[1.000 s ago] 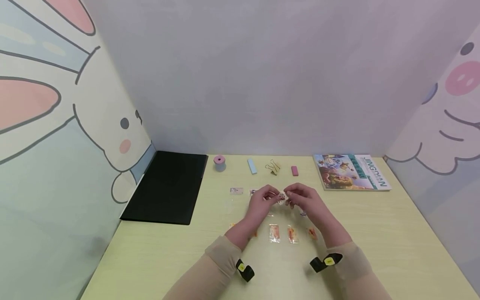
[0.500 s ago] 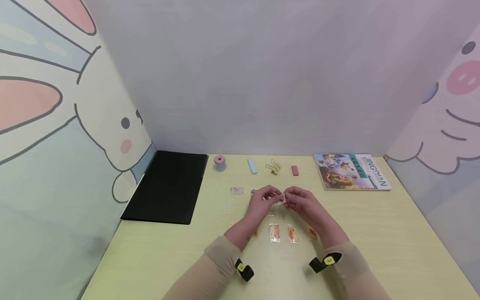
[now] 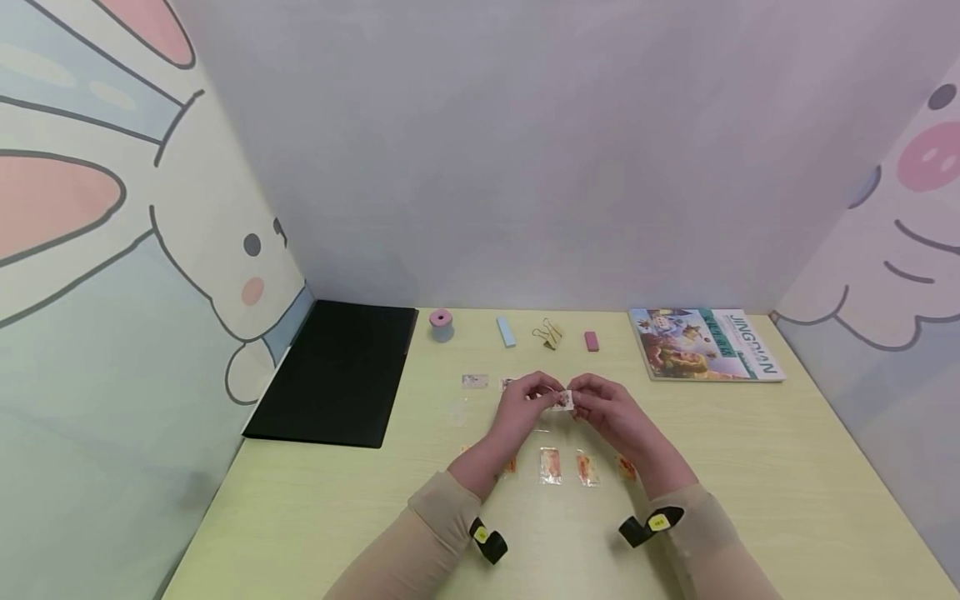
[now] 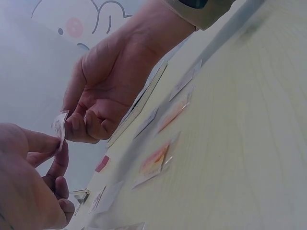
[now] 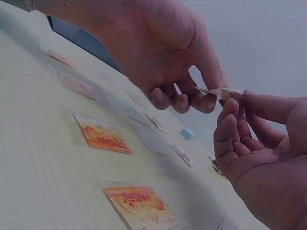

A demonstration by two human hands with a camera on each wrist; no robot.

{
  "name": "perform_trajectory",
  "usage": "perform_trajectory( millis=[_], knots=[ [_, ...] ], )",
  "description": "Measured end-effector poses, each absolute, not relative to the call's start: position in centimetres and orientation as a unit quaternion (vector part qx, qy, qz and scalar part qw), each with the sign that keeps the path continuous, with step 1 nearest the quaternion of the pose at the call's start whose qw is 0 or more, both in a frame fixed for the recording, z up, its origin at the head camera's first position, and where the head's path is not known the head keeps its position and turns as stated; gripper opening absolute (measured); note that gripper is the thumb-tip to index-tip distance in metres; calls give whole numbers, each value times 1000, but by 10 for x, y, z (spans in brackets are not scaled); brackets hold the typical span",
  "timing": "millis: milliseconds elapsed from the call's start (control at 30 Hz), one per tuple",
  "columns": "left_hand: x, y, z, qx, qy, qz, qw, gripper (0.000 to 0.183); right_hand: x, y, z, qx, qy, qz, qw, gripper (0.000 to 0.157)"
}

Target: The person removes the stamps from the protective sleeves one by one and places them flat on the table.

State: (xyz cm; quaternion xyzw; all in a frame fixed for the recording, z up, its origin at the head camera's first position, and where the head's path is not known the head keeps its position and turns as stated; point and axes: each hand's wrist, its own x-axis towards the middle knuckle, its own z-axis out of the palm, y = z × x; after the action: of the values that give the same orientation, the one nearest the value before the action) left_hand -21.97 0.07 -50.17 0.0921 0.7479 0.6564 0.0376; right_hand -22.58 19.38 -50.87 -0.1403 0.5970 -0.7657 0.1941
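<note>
Between my hands, above the table, is a small whitish postage stamp (image 3: 562, 401) with a dark print. My left hand (image 3: 517, 414) pinches its left side between thumb and forefinger. On the other side, my right hand (image 3: 613, 414) pinches its right edge. The right wrist view shows the stamp (image 5: 225, 92) nearly edge-on and slightly bent; whether a clear sleeve surrounds it I cannot tell. Below the hands lies a row of orange stamps (image 3: 550, 465) in clear sleeves, partly hidden by my forearms. Pale stamps (image 3: 475, 381) and a clear sleeve (image 3: 458, 412) lie farther back.
A black folder (image 3: 330, 375) lies at the left of the table. Along the back are a pink and grey spool (image 3: 442, 326), a light blue strip (image 3: 506, 332), binder clips (image 3: 549, 334) and a pink eraser-like block (image 3: 592, 341). A book (image 3: 701, 343) lies at the back right.
My right hand has shifted slightly left, closer to the left hand, and its fingers have regripped the stamp's edge. The stamp has tilted a little. My left hand has barely moved.
</note>
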Motion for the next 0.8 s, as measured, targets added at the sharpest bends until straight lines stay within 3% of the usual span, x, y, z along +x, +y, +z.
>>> perform_trajectory(
  millis=[200, 367, 800],
  knots=[
    [-218, 1, -501, 94, 757, 646, 30, 4, -223, 192, -503, -97, 701, -698, 110, 33],
    [-218, 1, -502, 105, 782, 614, 4, 8, -222, 187, -498, -70, 793, -604, 34, 20],
    [-215, 2, -495, 78, 793, 604, -1, 9, -218, 185, -497, -89, 842, -532, 13, 11]
  ],
)
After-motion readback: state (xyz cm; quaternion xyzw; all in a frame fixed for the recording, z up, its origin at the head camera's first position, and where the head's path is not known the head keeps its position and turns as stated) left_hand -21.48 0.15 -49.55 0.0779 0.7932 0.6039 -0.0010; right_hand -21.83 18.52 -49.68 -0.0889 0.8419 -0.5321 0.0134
